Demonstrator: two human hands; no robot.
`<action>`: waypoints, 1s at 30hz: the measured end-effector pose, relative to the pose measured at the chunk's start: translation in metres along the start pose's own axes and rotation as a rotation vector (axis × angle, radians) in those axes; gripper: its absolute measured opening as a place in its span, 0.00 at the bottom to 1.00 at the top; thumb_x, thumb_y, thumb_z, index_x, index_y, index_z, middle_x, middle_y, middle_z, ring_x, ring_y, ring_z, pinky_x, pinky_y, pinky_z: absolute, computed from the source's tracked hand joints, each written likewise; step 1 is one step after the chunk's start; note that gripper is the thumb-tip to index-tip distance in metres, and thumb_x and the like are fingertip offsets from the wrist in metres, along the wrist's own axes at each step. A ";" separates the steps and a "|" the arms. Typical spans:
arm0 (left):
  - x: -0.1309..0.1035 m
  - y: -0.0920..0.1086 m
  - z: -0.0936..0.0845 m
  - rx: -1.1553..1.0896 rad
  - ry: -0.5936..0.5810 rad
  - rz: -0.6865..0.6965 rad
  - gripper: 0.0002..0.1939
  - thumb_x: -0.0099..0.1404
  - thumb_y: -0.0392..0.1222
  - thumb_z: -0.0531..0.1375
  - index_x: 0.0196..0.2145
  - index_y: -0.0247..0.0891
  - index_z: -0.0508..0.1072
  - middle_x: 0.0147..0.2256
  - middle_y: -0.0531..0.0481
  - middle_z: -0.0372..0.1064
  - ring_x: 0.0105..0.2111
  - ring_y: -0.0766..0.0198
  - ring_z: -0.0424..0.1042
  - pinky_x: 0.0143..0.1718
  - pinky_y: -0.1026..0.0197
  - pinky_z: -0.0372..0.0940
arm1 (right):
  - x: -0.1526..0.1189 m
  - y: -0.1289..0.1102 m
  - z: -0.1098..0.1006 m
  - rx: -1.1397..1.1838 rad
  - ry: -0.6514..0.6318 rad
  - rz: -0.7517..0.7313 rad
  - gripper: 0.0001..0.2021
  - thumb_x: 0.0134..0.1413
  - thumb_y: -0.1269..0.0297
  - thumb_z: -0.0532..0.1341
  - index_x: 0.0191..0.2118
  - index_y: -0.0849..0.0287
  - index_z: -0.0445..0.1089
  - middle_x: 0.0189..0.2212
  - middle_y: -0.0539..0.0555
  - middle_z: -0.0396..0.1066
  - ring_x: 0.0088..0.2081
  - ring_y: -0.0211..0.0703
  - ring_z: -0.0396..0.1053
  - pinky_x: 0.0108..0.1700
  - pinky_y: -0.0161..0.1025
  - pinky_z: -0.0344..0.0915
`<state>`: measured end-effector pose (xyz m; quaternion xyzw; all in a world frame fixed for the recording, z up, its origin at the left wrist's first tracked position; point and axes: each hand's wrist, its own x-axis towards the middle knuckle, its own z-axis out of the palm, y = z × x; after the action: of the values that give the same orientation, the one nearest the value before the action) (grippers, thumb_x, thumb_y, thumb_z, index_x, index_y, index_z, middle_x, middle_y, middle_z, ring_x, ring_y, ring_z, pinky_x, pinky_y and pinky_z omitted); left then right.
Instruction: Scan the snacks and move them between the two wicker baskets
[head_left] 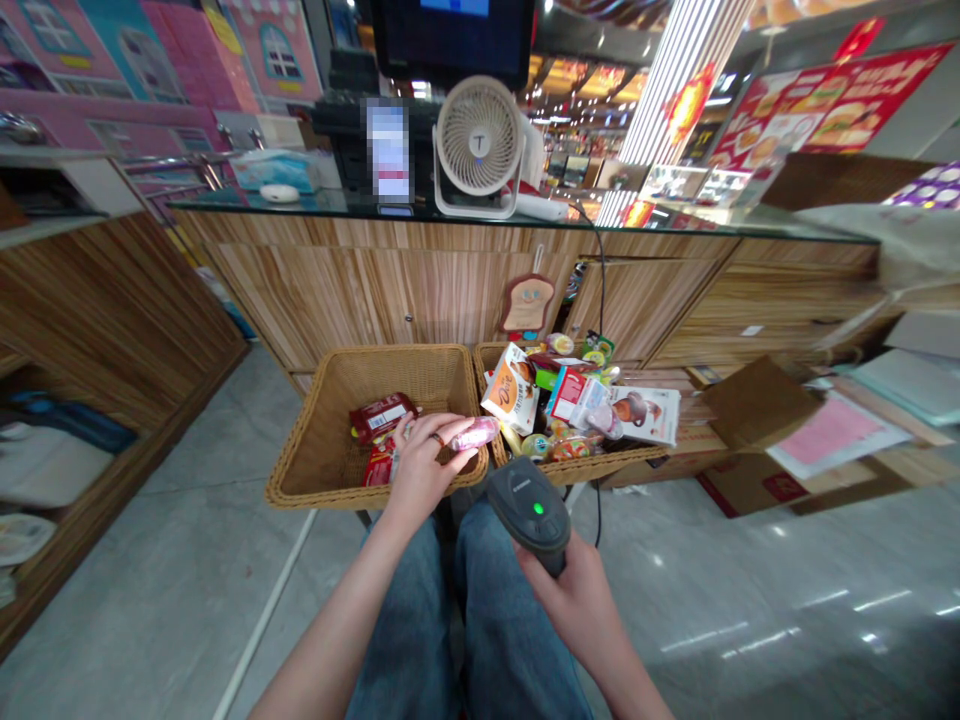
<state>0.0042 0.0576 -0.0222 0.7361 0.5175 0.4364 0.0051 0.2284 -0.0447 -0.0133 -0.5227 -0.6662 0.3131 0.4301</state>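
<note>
My left hand (424, 455) grips a small pink package (475, 433) between thumb and fingers, over the right rim of the left wicker basket (300, 450). Inside that basket lie a dark red packet (381, 415) and a bright red packet (379, 462), partly hidden by the hand. My right hand (574, 580) is wrapped round the handle of a dark grey barcode scanner (529, 508) with a green light lit. The scanner's head points toward the pink package. Beyond it stands the right wicker basket (600, 468), heaped with snacks, among them a white and orange Dove box (511, 390).
Ahead, a wood-grain counter (360, 285) carries a white fan (480, 140), a phone (389, 155) and a monitor (454, 40). A cable (602, 270) hangs down its front. Cardboard boxes (765, 410) crowd the right side; a wooden shelf (90, 400) stands at left.
</note>
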 end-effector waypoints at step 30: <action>0.054 0.004 0.011 0.271 -0.148 0.152 0.35 0.68 0.30 0.63 0.67 0.58 0.67 0.69 0.47 0.64 0.70 0.40 0.58 0.69 0.27 0.45 | -0.004 -0.001 -0.011 0.000 0.071 -0.006 0.09 0.59 0.61 0.62 0.36 0.60 0.77 0.25 0.52 0.77 0.28 0.48 0.77 0.33 0.36 0.74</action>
<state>0.0191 0.1022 0.0071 0.7970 0.5127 0.3066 -0.0890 0.2384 -0.0490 -0.0089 -0.5314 -0.6520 0.2932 0.4544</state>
